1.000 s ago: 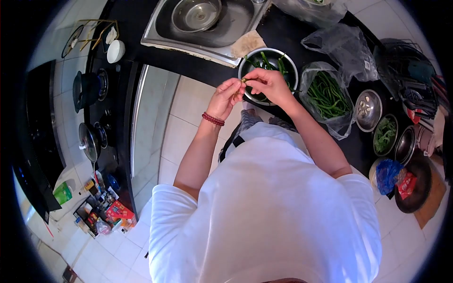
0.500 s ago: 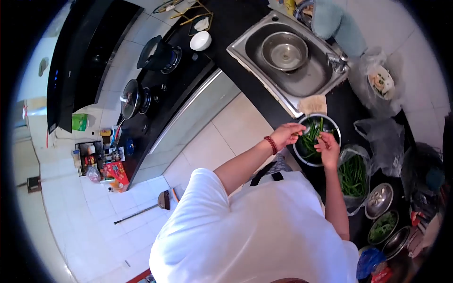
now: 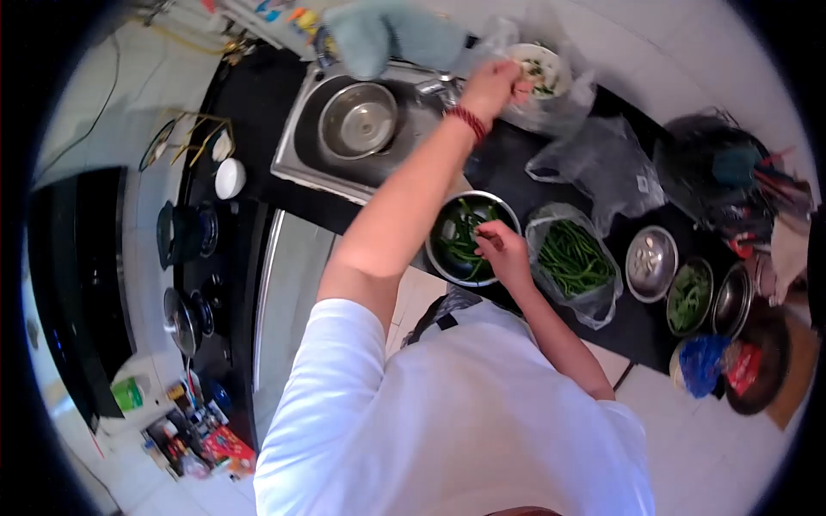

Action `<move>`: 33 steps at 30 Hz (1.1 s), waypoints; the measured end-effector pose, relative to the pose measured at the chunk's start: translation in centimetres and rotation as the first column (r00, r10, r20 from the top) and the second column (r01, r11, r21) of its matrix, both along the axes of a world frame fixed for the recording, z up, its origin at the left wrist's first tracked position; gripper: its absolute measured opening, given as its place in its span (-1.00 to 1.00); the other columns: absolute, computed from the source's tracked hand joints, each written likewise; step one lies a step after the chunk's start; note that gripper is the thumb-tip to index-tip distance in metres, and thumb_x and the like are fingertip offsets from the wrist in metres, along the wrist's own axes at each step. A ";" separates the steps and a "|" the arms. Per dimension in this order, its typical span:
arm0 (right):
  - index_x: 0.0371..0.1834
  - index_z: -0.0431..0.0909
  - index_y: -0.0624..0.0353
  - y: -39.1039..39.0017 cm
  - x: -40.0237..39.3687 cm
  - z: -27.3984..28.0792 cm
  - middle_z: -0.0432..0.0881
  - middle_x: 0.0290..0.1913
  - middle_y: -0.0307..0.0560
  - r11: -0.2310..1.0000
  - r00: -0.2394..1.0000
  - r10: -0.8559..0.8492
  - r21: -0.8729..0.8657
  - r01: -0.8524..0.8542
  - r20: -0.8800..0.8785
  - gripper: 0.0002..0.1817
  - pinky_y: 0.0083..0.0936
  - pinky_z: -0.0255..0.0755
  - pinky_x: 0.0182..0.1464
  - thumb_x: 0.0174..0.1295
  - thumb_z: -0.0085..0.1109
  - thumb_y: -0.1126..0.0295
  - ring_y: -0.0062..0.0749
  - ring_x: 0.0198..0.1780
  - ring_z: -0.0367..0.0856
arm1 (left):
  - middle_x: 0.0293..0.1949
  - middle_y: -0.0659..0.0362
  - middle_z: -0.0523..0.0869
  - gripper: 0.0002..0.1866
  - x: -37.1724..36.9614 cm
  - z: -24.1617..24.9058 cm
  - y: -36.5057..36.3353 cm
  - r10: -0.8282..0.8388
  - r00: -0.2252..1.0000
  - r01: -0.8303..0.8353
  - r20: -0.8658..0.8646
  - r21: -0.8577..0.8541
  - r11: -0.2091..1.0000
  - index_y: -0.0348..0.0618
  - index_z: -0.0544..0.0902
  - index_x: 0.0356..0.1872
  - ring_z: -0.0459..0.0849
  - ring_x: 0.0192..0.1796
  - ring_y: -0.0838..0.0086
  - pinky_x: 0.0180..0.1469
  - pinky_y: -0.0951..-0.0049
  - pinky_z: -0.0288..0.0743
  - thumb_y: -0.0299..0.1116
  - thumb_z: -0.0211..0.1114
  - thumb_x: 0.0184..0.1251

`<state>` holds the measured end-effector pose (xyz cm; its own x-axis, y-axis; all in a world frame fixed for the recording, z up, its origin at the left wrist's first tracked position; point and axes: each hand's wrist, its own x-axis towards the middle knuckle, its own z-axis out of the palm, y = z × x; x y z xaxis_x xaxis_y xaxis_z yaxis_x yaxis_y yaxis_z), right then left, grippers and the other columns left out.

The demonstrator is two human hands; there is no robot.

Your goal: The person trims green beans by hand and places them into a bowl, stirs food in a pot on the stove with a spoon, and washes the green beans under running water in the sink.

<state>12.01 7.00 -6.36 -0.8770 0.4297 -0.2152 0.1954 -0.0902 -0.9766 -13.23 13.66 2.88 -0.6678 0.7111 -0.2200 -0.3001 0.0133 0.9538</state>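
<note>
Head view shows me a kitchen from above, and I take the steel bowl of green beans [image 3: 469,236] as my landmark. It sits on the dark worktop [image 3: 508,172], at its near edge. My right hand [image 3: 503,249] rests on the right side of that bowl, over the beans. Its fingers are curled and pinch something small and green, though it is too small for me to tell more. My left hand [image 3: 492,83] reaches far past the bowl to a small white dish [image 3: 538,70] that sits in a clear bag. The fingers are bent at the rim of the dish, but I cannot tell if they grip it. A red bead bracelet [image 3: 465,121] is on that wrist.

Just right of the steel bowl is a clear bag of long green beans [image 3: 572,258]. Farther right sit three small metal bowls, one of them holding greens [image 3: 689,297]. Beyond the steel bowl is the sink [image 3: 379,129], with an empty metal bowl [image 3: 357,120] in it. Left of the sink sits a white cup [image 3: 230,178], and the stove with a dark pot [image 3: 183,234] is near it.
</note>
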 end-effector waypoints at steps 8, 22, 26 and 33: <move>-0.12 0.56 0.27 2.3 0.2 2.2 0.65 -0.28 -0.17 0.925 0.988 -0.132 -0.368 0.093 -0.081 -0.84 -0.65 0.52 -0.35 0.24 0.19 0.53 -0.54 -0.35 0.65 | -0.21 0.12 0.70 -0.72 2.7 -2.1 -2.3 0.028 0.995 -0.035 -0.092 -0.080 0.996 -0.35 0.59 -0.03 0.70 -0.21 0.47 -0.25 0.54 0.60 -0.34 0.09 0.43; -0.11 0.51 0.30 1.5 -0.7 3.3 0.65 -0.19 -0.08 0.949 0.993 0.016 -0.312 -0.051 -0.116 -0.83 -0.63 0.54 -0.24 0.23 0.14 0.61 -0.51 -0.27 0.66 | -0.16 0.27 0.70 -0.78 17.2 -9.0 -21.4 0.092 0.973 -0.015 0.213 -0.335 0.942 -0.15 0.63 -0.05 0.66 -0.15 0.61 -0.13 0.58 0.52 -0.32 0.09 0.47; -0.15 0.50 0.30 1.3 -1.0 3.8 0.66 -0.20 -0.05 0.946 0.997 -0.015 -0.324 -0.008 -0.070 -0.84 -0.63 0.53 -0.27 0.22 0.17 0.57 -0.51 -0.29 0.66 | -0.15 0.23 0.72 -0.76 18.6 -9.1 -22.6 0.141 0.948 -0.043 0.287 -0.321 0.946 -0.17 0.61 -0.02 0.67 -0.17 0.60 -0.13 0.58 0.51 -0.29 0.08 0.47; -0.11 0.48 0.26 2.2 -0.6 2.9 0.67 -0.22 -0.06 0.897 0.992 -0.121 -0.427 0.118 0.020 -0.84 -0.64 0.50 -0.28 0.28 0.14 0.48 -0.51 -0.32 0.63 | -0.14 0.07 0.73 -0.68 18.8 -5.3 -23.8 0.121 0.882 -0.020 0.456 -0.220 0.975 -0.23 0.56 -0.03 0.70 -0.18 0.54 -0.11 0.58 0.55 -0.19 0.01 0.51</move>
